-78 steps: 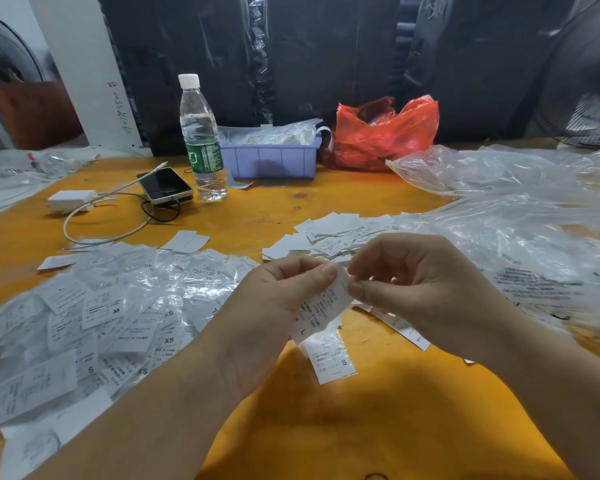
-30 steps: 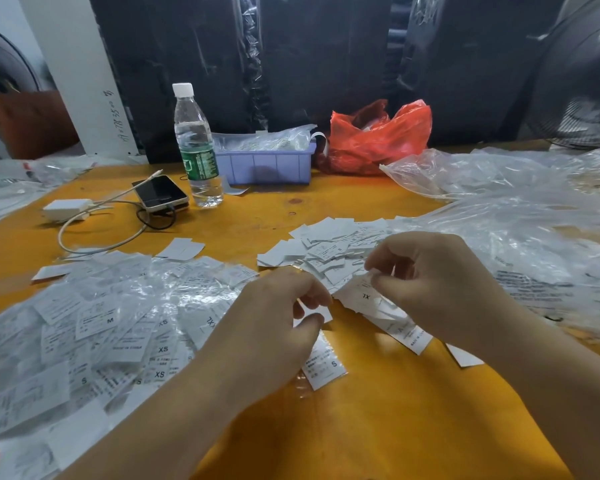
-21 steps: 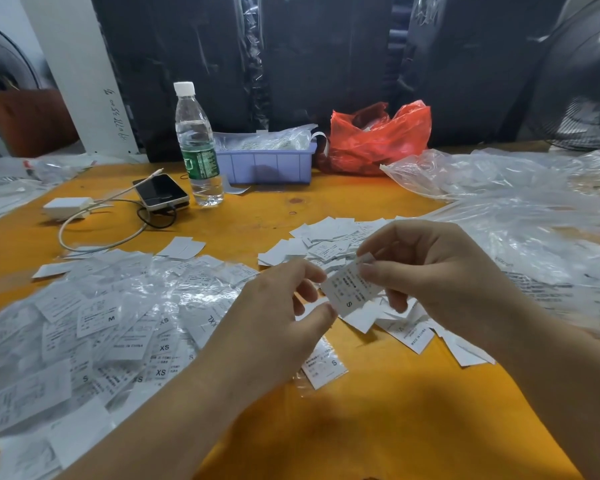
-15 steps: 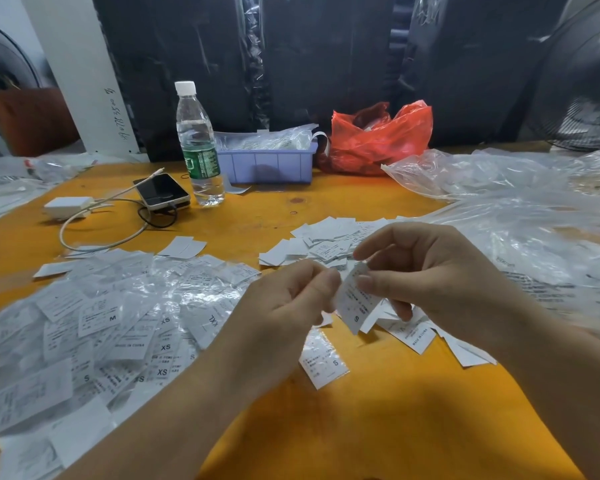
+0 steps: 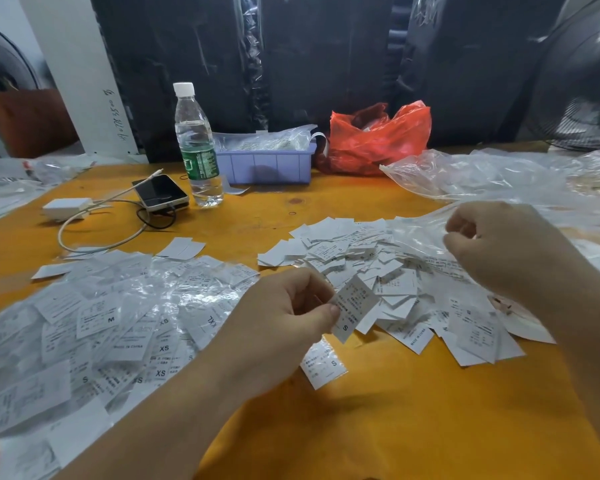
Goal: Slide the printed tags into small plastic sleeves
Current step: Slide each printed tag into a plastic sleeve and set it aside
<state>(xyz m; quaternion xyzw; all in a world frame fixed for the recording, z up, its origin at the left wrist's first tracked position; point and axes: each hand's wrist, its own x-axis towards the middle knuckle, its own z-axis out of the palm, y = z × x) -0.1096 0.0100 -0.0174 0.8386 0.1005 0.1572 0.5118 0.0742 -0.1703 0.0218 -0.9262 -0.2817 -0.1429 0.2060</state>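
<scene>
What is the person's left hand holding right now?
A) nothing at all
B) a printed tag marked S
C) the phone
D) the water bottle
B: the left hand pinches a printed tag with an S on it between thumb and fingers, above the yellow table; the water bottle and phone stand untouched farther back.

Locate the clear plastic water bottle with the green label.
In the head view, the clear plastic water bottle with the green label stands upright at the table's far left-centre, between the black phone and the lavender plastic bin.
</scene>
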